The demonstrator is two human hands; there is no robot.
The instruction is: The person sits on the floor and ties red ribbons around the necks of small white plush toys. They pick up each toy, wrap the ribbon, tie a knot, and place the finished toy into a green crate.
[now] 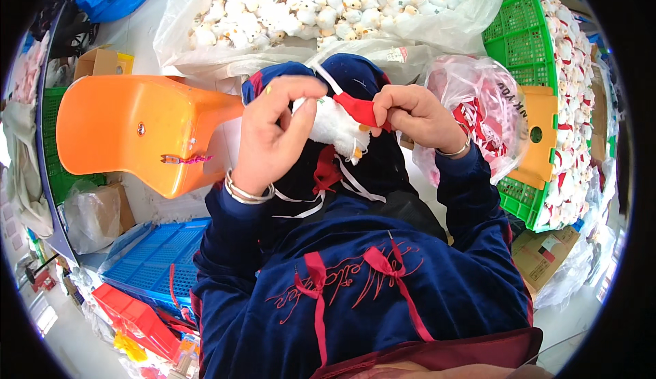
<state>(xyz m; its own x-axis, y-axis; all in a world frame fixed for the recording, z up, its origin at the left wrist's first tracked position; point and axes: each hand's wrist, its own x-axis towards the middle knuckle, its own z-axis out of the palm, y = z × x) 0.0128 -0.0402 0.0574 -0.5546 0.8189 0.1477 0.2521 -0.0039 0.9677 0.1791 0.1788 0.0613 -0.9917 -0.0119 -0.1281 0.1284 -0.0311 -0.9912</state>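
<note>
A small white plush toy [333, 127] with an orange beak and feet is above my lap. My left hand [277, 129] is curled at its left side, thumb and fingers closing on the plush. With a pinch of thumb and fingertips, my right hand [417, 116] grips a red cloth piece [355, 107] that lies across the toy. A white ribbon [326, 77] runs from that cloth up and to the left, beside my left fingertips. Lower on my dark lap rests another red cloth piece [326, 172] with white ribbons trailing both ways.
Many white plush toys [328, 6] fill a clear plastic sheet ahead. At right, a clear bag [471, 78] holds red-and-white pieces beside a green crate [523, 30] and toys with red trim [567, 105]. An orange chair [123, 126] and blue crate [154, 263] stand left.
</note>
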